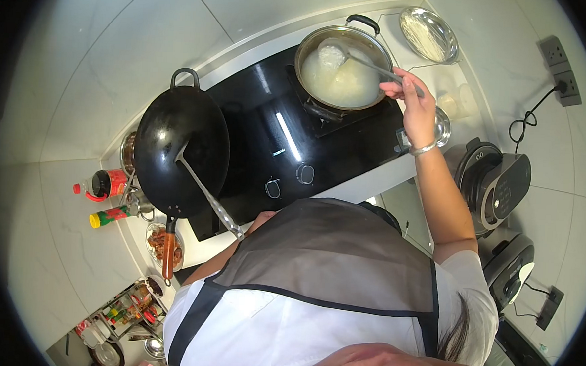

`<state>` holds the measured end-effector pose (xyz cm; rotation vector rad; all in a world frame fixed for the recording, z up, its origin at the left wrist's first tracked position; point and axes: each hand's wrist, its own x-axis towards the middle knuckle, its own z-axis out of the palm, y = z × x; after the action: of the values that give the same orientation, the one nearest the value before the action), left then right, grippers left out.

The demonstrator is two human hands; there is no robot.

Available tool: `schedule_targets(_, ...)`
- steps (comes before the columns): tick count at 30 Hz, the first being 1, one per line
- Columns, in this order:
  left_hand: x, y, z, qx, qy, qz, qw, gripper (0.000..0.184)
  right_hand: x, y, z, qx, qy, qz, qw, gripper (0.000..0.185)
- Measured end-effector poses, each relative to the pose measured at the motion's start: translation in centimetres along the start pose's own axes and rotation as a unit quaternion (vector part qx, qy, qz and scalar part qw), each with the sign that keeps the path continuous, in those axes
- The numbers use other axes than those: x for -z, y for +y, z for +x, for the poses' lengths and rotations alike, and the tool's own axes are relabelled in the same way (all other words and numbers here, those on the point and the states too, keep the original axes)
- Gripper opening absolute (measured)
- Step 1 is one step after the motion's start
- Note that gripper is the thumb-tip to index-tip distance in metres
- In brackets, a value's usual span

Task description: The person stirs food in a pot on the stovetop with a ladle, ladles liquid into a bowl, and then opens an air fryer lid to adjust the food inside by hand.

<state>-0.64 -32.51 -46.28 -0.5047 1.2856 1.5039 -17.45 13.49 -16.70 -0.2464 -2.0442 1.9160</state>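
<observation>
My right hand (410, 100) is closed around the handle of a ladle (369, 66) above a two-handled metal pot (299, 84) at the top of the view. The ladle's bowl is over the cloudy white liquid (334, 89), with something pale in it. Only a bit of my left hand (262, 219) shows beside the apron; its fingers are hidden. Near that hand is the end of a long metal spatula (209, 197), whose other end rests in a black wok (170, 123).
The black cooktop (263, 128) lies under pot and wok. A metal bowl of pale noodle-like strands (425, 39) stands beyond the pot. Bottles (111, 183) and a dish of brown food (160, 242) are at left; two cookers (498, 187) stand at right.
</observation>
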Motion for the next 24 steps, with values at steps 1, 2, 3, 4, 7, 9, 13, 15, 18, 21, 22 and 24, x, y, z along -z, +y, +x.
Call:
schedule_targets(1, 0.3, -0.2, 0.2, -0.008, -0.01, -0.01, 1.0, 0.025, 0.1, 0.0, 0.1, 0.012, -0.001, -0.018, 1.0, 0.036)
schedule_targets(2, 0.2, -0.1, 0.1, -0.013, -0.016, -0.014, 1.0, 0.025, 0.2, 0.0, 0.3, 0.024, -0.001, -0.036, 0.999, 0.037)
schedule_targets(3, 0.2, 0.0, -0.1, -0.019, -0.022, -0.017, 0.999, 0.025, 0.2, -0.1, 0.3, 0.035, -0.002, -0.055, 0.998, 0.037)
schedule_targets(4, 0.2, 0.1, -0.2, -0.024, -0.027, -0.021, 0.999, 0.025, 0.4, 0.1, 0.3, 0.047, -0.005, -0.074, 0.996, 0.037)
schedule_targets(7, 0.0, 0.0, -0.1, -0.008, -0.007, -0.017, 1.0, 0.024, 1.0, 0.6, 0.2, 0.074, -0.015, -0.138, 0.988, 0.036)
schedule_targets(9, -3.3, 5.1, -4.6, -0.004, 0.01, 0.056, 0.998, 0.023, 1.2, 0.5, -0.3, 0.082, -0.022, -0.191, 0.978, 0.037)
schedule_targets(13, -4.8, 7.3, -6.2, -0.001, 0.038, 0.117, 0.992, 0.021, 0.5, 1.4, -0.9, 0.051, -0.014, -0.14, 0.989, 0.031)
schedule_targets(15, -4.8, 7.3, -6.2, -0.002, 0.041, 0.122, 0.992, 0.021, -0.1, 1.2, -1.2, 0.024, -0.021, -0.129, 0.991, 0.031)
schedule_targets(18, -5.1, 7.5, -6.5, -0.001, 0.045, 0.119, 0.992, 0.021, -0.8, 1.3, -1.7, -0.007, -0.036, -0.079, 0.996, 0.03)
schedule_targets(21, -4.9, 7.3, -6.3, 0.004, 0.048, 0.108, 0.993, 0.022, -1.3, 0.9, -2.2, -0.054, -0.059, -0.03, 0.996, 0.03)
schedule_targets(22, -4.9, 7.3, -6.2, 0.006, 0.049, 0.109, 0.993, 0.023, -1.2, 1.0, -2.2, -0.066, -0.061, -0.016, 0.996, 0.03)
schedule_targets(24, -4.9, 7.3, -6.1, 0.011, 0.052, 0.115, 0.992, 0.024, -1.1, 1.3, -2.2, -0.092, -0.064, 0.012, 0.994, 0.031)
